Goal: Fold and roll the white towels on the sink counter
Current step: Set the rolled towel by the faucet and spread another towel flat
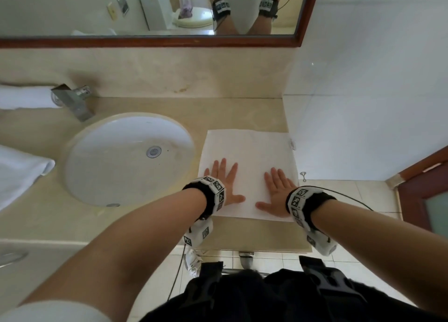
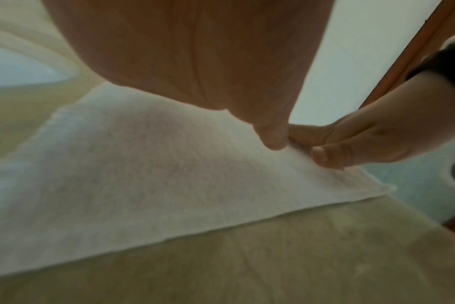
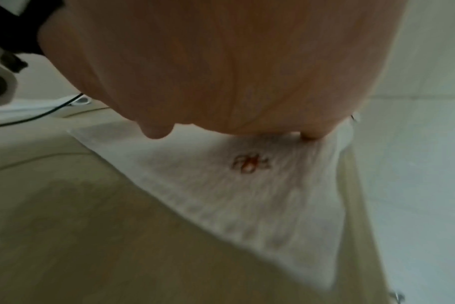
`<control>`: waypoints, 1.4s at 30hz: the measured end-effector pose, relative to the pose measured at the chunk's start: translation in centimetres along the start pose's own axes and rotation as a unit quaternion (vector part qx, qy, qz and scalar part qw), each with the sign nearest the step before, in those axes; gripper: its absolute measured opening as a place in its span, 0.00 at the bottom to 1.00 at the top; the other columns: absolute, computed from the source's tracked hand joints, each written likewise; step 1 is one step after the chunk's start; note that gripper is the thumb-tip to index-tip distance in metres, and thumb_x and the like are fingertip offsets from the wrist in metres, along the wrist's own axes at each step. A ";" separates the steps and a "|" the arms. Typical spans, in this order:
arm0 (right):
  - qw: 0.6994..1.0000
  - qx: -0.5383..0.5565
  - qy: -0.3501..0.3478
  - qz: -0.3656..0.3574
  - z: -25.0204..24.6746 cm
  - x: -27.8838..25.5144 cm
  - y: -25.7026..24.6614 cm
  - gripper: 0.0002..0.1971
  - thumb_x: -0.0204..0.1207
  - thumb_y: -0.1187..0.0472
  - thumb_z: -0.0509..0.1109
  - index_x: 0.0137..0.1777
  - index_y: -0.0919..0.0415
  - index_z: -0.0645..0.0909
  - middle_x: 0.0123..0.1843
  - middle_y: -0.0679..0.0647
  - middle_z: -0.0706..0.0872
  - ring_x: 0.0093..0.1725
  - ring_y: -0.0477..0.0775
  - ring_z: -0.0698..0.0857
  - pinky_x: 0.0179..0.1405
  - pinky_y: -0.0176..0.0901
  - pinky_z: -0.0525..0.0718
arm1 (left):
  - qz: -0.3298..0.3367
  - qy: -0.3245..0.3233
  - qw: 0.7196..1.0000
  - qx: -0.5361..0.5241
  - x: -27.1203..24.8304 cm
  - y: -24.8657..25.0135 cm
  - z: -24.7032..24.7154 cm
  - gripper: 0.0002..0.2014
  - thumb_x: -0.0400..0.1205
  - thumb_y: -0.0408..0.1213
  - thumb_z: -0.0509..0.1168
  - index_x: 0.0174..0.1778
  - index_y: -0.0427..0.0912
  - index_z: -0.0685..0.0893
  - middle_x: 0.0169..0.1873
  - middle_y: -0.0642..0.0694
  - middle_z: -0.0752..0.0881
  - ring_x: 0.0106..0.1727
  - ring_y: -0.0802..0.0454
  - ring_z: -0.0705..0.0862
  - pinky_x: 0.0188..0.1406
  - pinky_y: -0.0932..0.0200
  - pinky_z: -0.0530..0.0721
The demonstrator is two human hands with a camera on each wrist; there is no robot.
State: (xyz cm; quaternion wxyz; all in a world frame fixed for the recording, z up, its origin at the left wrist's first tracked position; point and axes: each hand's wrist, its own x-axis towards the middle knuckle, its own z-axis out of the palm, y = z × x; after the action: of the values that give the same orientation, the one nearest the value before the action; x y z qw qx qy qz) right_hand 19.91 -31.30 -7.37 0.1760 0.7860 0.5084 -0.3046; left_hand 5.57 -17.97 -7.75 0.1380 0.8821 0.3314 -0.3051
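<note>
A white towel [image 1: 249, 149] lies spread flat on the beige counter [image 1: 150, 103], to the right of the sink. My left hand [image 1: 224, 180] presses palm-down on its near left part, fingers straight and spread. My right hand [image 1: 277, 191] lies flat on its near right part, thumb pointing left. The left wrist view shows the towel [image 2: 143, 174] under my left palm, with my right hand [image 2: 356, 144] just beyond. In the right wrist view the towel [image 3: 208, 185] carries a small red embroidered mark [image 3: 248, 163] close under my palm.
A round white sink basin [image 1: 126, 157] with a steel faucet [image 1: 72, 101] sits left of the towel. Another white towel [image 1: 19, 174] lies at the far left, and a rolled one [image 1: 24, 96] behind the faucet. A tiled wall [image 1: 363, 103] borders the counter on the right; a mirror [image 1: 145, 9] hangs above.
</note>
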 end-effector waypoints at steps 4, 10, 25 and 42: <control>0.999 0.029 -0.002 0.046 0.4 -0.4 1.4 0.51 0.77 0.30 0.53 0.81 0.58 0.25 0.82 0.57 0.23 0.82 0.57 0.28 0.83 0.51 0.38 | -0.061 -0.043 0.997 0.007 0.2 -2.0 0.4 0.56 0.71 0.74 0.55 0.79 0.51 0.26 0.79 0.44 0.25 0.80 0.35 0.30 0.81 0.36 0.41; 0.996 0.042 0.009 0.074 -0.9 -0.1 1.2 0.50 0.77 0.29 0.49 0.81 0.61 0.26 0.82 0.59 0.24 0.82 0.59 0.29 0.82 0.53 0.38 | -0.088 -0.067 0.994 0.017 -0.1 -3.3 0.4 0.57 0.71 0.75 0.55 0.79 0.49 0.26 0.78 0.42 0.24 0.81 0.35 0.30 0.80 0.35 0.42; 0.999 0.038 0.020 -0.014 -3.5 -0.7 3.2 0.36 0.86 0.49 0.48 0.83 0.61 0.30 0.83 0.56 0.28 0.83 0.55 0.31 0.82 0.48 0.39 | -0.010 0.053 0.998 -0.018 1.2 -1.4 -2.3 0.44 0.83 0.57 0.55 0.81 0.46 0.29 0.79 0.42 0.26 0.81 0.41 0.29 0.81 0.41 0.38; 0.999 -0.019 -0.051 -0.006 -2.1 1.5 -2.0 0.46 0.81 0.38 0.53 0.81 0.58 0.26 0.82 0.55 0.24 0.82 0.55 0.29 0.83 0.50 0.39 | 0.002 0.028 1.000 -0.007 2.4 -2.2 -0.1 0.45 0.80 0.66 0.51 0.81 0.49 0.31 0.80 0.43 0.27 0.80 0.40 0.28 0.80 0.40 0.35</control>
State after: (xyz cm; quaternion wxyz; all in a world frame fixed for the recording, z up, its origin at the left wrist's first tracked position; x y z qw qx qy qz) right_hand 19.20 -28.20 -6.68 0.2147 0.7628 0.5095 -0.3352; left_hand 5.57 -15.07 -9.29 0.1356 0.8900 0.3352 -0.2776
